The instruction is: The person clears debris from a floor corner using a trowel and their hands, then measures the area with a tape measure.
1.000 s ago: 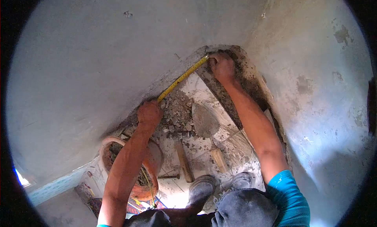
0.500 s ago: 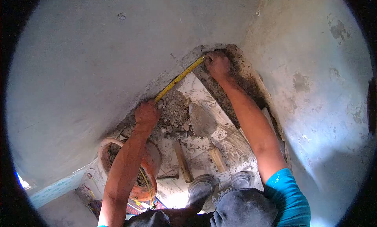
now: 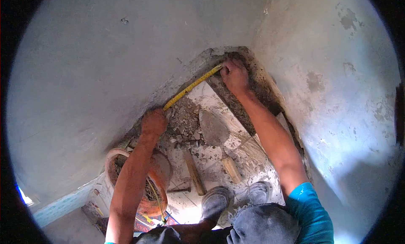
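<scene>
So the big stuff is two rough plaster walls, the left wall dull grey, the right wall paler with scuffed, patchy spots, both hacked ragged along the bottom. Between them there's a floor of whitish tile, grubby and smeared, with a strip of dark crumbly soil running along its right edge up into the corner. The orange bucket is round with a thick rim and dirt-crusted, and the left forearm crosses right over it, hiding a good part.

Hands: the left hand is curled closed around the lower end of a yellow tape measure, and the right hand has its fingertips pinched on the upper end near the corner. The tape is a flat, straight blade slanting along the base of the left wall.

Below it, a trowel with a dusty, rounded blade, then a wood-handled hammer lying beside it, a thin dark rod near the bucket, and loose grey rubble by the left hand.
</scene>
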The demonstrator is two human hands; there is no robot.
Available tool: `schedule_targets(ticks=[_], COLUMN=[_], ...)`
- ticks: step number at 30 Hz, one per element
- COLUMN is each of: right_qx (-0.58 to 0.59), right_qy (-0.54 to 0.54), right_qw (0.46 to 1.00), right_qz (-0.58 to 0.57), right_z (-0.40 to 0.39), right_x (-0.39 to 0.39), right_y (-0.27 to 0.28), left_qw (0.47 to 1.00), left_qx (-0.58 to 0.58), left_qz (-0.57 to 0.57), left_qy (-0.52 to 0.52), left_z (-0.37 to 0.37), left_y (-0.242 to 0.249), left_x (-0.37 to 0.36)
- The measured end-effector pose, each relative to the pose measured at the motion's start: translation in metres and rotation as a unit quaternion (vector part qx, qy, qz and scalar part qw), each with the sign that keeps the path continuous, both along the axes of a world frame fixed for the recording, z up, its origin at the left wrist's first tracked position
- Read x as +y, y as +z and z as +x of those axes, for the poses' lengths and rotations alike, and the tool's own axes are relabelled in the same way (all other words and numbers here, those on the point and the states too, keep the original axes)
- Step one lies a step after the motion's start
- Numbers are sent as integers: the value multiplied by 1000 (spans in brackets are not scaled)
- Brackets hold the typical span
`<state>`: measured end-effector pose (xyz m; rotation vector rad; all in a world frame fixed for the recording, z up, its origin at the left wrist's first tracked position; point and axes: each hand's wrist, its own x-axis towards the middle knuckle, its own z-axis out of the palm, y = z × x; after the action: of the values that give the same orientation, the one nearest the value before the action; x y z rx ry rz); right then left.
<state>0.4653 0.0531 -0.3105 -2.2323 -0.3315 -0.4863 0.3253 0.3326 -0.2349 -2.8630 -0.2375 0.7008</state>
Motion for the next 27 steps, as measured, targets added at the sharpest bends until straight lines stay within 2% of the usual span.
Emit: schedule_targets(ticks=[2, 4, 5, 7, 8, 10, 11, 12, 13, 16, 18, 20, 23, 25, 27], right_qx=[-2, -3, 31, 61, 46, 29, 54, 79, 77, 63, 132, 133, 147, 165, 167], right_qy=[-10, -20, -37, -56, -61, -66, -63, -58, -58, -48, -54, -60, -71, -92, -75], right_qw=[1000, 999, 998, 995, 994, 993, 986, 976, 976, 980, 935, 927, 912, 905, 902], right_qz=[16, 32, 47, 61, 80, 96, 147, 196, 195, 184, 325, 346, 375, 380, 392], right_z=[-10, -23, -30, -41, -48, -61, -68, -76, -85, -117, -142, -164, -195, -211, -226], right_x=[-8, -16, -21, -31, -36, -44, -46, -48, -52, -61, -69, -81, -99, -108, -118], right_y=[1, 4, 11, 20, 23, 29, 32, 36, 41, 57, 63, 62, 65, 71, 76], left_qw=[1000, 993, 993, 980, 979, 960, 960, 947, 930, 925, 930, 934, 929, 919, 905], left_qx=[0, 2, 1, 31, 30, 49, 48, 111, 174, 186, 188, 189, 191, 182, 203], left_qz=[-9, -11, -14, -197, -200, -275, -277, -300, -320, -331, -315, -299, -318, -339, -364], left_qy=[13, -120, -119, -17, -19, 3, 0, 18, 36, 11, 27, 43, -2, -86, -84], left_z=[0, -6, -5, 3, 2, -4, -5, -7, -11, -29, -34, -36, -42, -46, -53], left_y=[-2, -17, -5, 39, 48, 62, 72, 82, 91, 113, 123, 127, 132, 136, 137], left_x=[5, 27, 21, 4, 2, 6, 7, 8, 6, -6, -19, -30, -40, -46, -45])
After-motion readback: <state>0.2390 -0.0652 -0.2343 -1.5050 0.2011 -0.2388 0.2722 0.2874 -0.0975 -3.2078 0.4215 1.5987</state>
